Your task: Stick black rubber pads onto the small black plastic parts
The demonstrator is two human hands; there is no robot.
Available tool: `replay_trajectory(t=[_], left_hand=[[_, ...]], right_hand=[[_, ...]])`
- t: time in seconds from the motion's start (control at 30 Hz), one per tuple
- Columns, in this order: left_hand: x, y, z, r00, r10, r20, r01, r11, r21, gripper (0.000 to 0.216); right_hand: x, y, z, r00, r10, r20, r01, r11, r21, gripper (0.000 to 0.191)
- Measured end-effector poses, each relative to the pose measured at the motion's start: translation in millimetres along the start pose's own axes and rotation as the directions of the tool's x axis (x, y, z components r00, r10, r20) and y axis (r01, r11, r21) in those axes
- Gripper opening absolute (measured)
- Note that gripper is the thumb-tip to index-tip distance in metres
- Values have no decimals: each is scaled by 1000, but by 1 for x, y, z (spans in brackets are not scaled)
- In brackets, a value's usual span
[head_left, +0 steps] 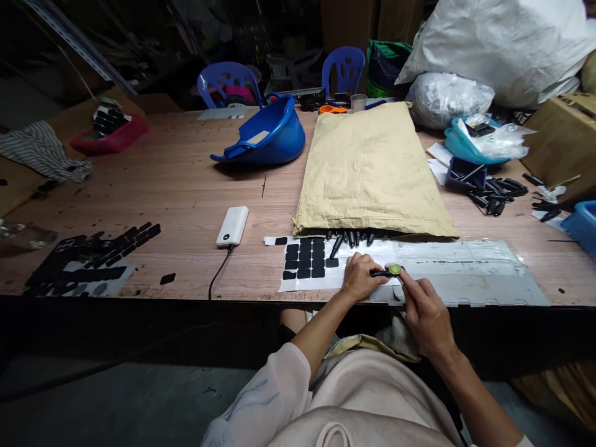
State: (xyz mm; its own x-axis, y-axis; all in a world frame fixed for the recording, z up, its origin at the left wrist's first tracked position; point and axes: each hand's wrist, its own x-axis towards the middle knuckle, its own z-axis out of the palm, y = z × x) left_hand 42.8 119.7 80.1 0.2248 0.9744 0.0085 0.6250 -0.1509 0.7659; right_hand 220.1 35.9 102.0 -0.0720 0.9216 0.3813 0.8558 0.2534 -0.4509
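Near the table's front edge, my left hand (361,277) pinches one end of a small black tube-shaped piece (379,273). A round yellow-green part (394,269) shows at its other end. My right hand (427,313) is closed, its thumb and finger at that end of the piece; the exact grip is partly hidden. Left of my left hand lies a white sheet (305,285) with rows of black rounded stickers (304,255). Several loose black tube-shaped pieces (352,239) lie just beyond my left hand, partly beneath the edge of a tan sack (372,167).
A clear plastic sheet (493,279) covers the table edge at right. Left stand a white power bank (233,225) with a cable and a tilted blue basin (284,133). More black pieces (500,194) lie at right beside a teal basin (470,146). Black strips (125,245) lie far left.
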Motion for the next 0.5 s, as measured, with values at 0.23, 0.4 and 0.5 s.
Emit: replay_trajectory(t=[0.23, 0.4, 0.5], left_hand=[[1, 0, 1, 1000, 1, -17, -1, 1000, 7, 16], [1, -3, 3, 999, 37, -30, -37, 999, 12, 14], [1, -3, 3, 998, 50, -37, -49, 999, 24, 13]], right_hand=[[-3, 3, -2, 998, 55, 26, -56, 998, 24, 43], [17, 35, -21, 979, 140, -150, -143, 990, -8, 42], [38, 78, -35, 934, 294, -204, -332, 926, -183, 40]])
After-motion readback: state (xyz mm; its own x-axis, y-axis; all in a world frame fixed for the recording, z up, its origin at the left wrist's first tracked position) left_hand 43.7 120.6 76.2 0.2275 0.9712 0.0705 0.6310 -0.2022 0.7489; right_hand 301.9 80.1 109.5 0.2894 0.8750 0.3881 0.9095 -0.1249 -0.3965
